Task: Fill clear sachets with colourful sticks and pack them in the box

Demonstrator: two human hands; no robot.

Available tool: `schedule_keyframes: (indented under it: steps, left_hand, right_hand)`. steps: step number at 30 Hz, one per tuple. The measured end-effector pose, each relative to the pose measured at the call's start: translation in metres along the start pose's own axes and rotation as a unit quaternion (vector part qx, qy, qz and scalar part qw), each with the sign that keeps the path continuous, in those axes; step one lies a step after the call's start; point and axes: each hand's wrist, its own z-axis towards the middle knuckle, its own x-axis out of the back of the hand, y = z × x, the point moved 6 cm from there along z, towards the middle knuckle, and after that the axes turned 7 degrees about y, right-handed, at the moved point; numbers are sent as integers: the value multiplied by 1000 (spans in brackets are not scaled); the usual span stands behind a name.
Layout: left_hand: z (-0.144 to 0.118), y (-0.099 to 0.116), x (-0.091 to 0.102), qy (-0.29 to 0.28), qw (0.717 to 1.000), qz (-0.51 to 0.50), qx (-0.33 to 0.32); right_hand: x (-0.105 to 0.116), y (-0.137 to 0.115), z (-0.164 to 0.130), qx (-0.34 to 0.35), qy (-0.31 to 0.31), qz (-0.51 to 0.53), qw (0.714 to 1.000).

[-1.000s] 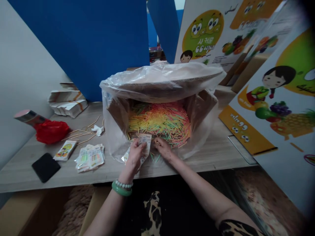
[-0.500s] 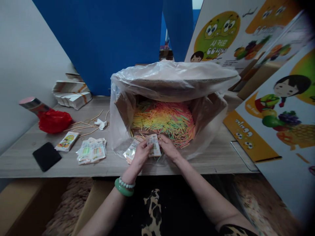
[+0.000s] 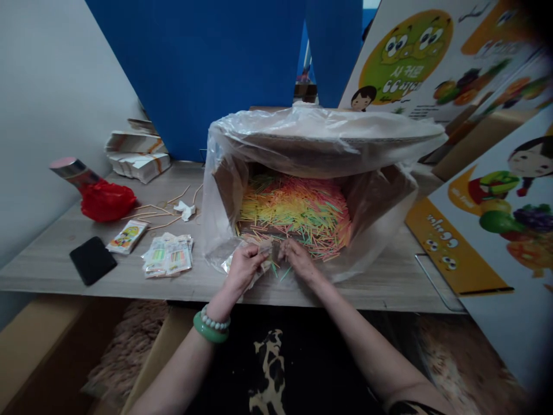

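Note:
A cardboard box [image 3: 224, 184] lined with clear plastic lies on its side on the table, its opening toward me. Inside is a heap of thin coloured sticks [image 3: 298, 210] in pink, yellow and green. My left hand [image 3: 242, 268] grips a small printed packet [image 3: 264, 249] at the box's mouth. My right hand [image 3: 298, 259] rests just right of it, fingertips pinched at the packet's edge among loose sticks. Whether the right fingers hold sticks is too small to tell. A green bangle and bead bracelet [image 3: 211, 327] circle my left wrist.
Left of the box lie a pile of filled packets [image 3: 167, 255], a single packet [image 3: 127, 237], a black phone [image 3: 93, 260], a red bag [image 3: 108, 200] by a metal can, loose sticks and stacked cartons [image 3: 138, 164]. Printed display boards [image 3: 488, 190] lean at the right.
The packet, held upright before, has been lowered toward the table at the box's mouth. Both hands stay together there. The camera view has shifted left, so everything sits further right.

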Motion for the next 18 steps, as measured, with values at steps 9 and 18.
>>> schedule_keyframes:
  steps: [9,18]
  left_hand:
    - [-6,-5,-10,-40,998,31,46]
    - [-18,-1,-16,-98,987,-59,113]
  right_hand:
    - [-1,-102,14,53,100,198,974]
    - [-19,-86,6,66,101,206,971]
